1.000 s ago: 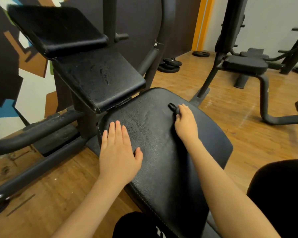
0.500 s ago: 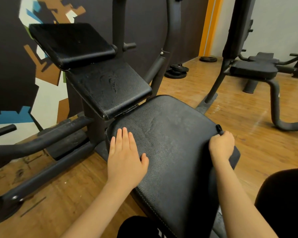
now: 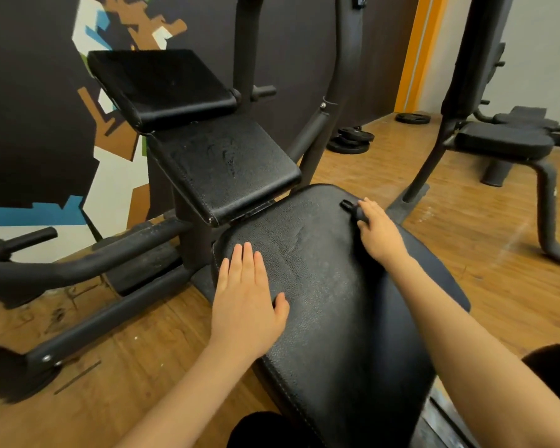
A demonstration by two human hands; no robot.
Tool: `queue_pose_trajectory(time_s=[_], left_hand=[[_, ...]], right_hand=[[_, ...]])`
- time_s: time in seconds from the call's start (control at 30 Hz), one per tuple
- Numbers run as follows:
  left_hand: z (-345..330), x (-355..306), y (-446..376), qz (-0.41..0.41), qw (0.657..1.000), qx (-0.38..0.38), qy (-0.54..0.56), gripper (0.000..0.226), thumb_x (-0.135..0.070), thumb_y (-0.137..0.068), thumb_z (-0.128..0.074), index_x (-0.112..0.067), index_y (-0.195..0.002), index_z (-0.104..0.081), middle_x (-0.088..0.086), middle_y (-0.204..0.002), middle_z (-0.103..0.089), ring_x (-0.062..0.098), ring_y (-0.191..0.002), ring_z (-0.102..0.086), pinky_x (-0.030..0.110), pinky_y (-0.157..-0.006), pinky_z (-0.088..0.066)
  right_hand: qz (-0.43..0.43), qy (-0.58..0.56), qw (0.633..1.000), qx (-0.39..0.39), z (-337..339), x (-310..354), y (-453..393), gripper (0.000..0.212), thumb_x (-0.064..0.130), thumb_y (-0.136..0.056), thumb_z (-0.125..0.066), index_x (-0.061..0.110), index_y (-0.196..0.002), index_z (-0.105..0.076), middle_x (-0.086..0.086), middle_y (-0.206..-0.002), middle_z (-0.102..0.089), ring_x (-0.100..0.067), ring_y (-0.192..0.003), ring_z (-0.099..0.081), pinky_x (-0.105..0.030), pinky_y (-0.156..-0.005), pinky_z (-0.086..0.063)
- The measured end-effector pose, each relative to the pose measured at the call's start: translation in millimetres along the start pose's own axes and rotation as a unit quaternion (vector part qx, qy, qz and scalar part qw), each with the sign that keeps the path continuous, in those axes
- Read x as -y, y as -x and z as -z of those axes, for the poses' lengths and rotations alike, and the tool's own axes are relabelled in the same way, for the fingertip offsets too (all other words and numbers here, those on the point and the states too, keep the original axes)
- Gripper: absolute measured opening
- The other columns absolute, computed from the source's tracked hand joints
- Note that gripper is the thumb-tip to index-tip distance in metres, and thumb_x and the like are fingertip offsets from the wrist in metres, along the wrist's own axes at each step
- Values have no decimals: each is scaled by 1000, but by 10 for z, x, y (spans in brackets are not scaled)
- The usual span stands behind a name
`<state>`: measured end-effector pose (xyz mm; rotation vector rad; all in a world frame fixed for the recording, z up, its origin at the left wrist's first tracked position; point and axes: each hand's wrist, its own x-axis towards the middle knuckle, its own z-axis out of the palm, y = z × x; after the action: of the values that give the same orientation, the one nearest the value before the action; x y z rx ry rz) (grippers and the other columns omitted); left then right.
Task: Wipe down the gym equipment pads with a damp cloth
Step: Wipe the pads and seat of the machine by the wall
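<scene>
Half a second ago the right hand [image 3: 377, 229] was at the seat pad's [image 3: 330, 318] right edge; it has now swept back across the pad to the far end, close to where it was a second ago, while the left hand [image 3: 248, 305] has kept its place near the pad's left edge.

The right hand's fingers [image 3: 369, 205] are curled round a small dark wad, with a black nub sticking out ahead of the knuckles. This is probably the cloth [image 3: 353, 210], though it is too dark and bunched against the black pad to be sure. It lies pressed on the pad under that hand. The left hand lies flat, fingers straight and together, thumb out to the side, holding nothing and resting on the pad as if to brace it.

The pad's long axis runs from the person away toward the machine's upright, and the cloth sits at the far end of that axis. Most of the unwiped length therefore lies back toward the person, on the near side of the right hand's fingers, so the next stroke would likely be a pull along or across the pad. The right hand is the one working; the left lies in the way of any stroke reaching the left edge and would need to lift.

Beyond, the angled back pad [image 3: 223, 166] and the upper pad [image 3: 162, 85] are within reach ahead and to the left, neither touched by a hand.
</scene>
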<state>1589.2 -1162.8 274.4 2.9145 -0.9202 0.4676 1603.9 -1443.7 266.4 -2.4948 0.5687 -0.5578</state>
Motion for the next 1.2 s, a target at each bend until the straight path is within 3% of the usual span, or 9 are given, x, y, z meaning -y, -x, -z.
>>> queue_pose_trajectory(time_s=[0.1, 0.23, 0.3, 0.53, 0.77, 0.87, 0.97, 1.1, 1.2], left_hand=[[30, -23, 5, 5, 1000, -14, 11, 76, -48, -92, -28, -1, -150, -17, 19, -158, -9, 30, -147, -5, 38, -113, 7], [46, -26, 1, 12, 1000, 27, 10, 77, -50, -95, -29, -4, -152, -3, 16, -160, 5, 27, -147, 8, 38, -115, 11], [56, -40, -30, 11, 1000, 25, -2, 78, -51, -95, -28, -4, -152, -1, 18, -159, 7, 28, -147, 9, 40, -115, 11], [1, -237, -665, -37, 995, 95, -11, 79, -51, -97, -31, 0, -151, -2, 20, -159, 4, 31, -147, 5, 41, -119, 1], [-74, -282, -1078, -62, 993, 99, -31, 78, -51, -98, -28, 0, -151, -1, 18, -159, 4, 31, -147, 5, 41, -120, -3], [-154, -334, -1121, -69, 994, 76, -41, 79, -51, -98, -24, 1, -150, 2, 21, -158, 6, 33, -146, 7, 43, -120, -1], [-205, -395, -1161, -67, 995, 70, -35, 84, -57, -96, -22, 2, -150, 4, 22, -158, 9, 34, -146, 10, 44, -119, 0], [-216, -446, -1204, -64, 996, 57, -22, 87, -59, -95, -24, 2, -150, 4, 23, -157, 10, 34, -146, 12, 45, -119, 1], [-220, -459, -1209, -61, 997, 51, -19, 87, -59, -94, -25, 2, -150, 3, 23, -157, 11, 34, -146, 12, 44, -119, 3]], right_hand=[[-63, -14, 997, -51, 82, -230, 185, 48, 4, -96, -40, 6, -143, -32, -8, -154, -23, -21, -143, -16, -33, -115, -15], [-96, 14, 990, -99, 8, -223, 155, 39, 4, -94, -37, 0, -132, -44, -17, -143, -38, -28, -136, -28, -39, -111, -24], [-55, 33, 994, -88, -40, -85, -2, 33, 4, -92, -39, -2, -123, -48, -20, -136, -45, -32, -130, -35, -41, -107, -29], [89, 8, 995, 32, -101, 195, -259, 50, 5, -96, -41, 8, -144, -30, -6, -154, -20, -18, -143, -16, -24, -113, -10], [-136, -66, 980, -132, 252, -666, 268, 40, 4, -95, -42, 6, -134, -45, -16, -139, -46, -32, -128, -42, -35, -102, -33], [-176, -59, 972, -141, 266, -710, 238, 34, 4, -93, -43, 7, -125, -53, -18, -128, -55, -37, -118, -50, -38, -91, -39], [-125, -37, 986, -107, 255, -585, 43, 32, 6, -92, -43, 11, -121, -56, -14, -125, -58, -33, -115, -52, -34, -84, -39], [-10, -26, 1000, -13, 149, -176, -483, 41, 16, -92, -54, 9, -132, -49, -8, -136, -51, -25, -126, -45, -32, -100, -34], [61, -72, 995, 39, 58, 169, -858, 38, 21, -88, -62, 10, -124, -55, -7, -125, -59, -22, -118, -51, -29, -96, -36]])
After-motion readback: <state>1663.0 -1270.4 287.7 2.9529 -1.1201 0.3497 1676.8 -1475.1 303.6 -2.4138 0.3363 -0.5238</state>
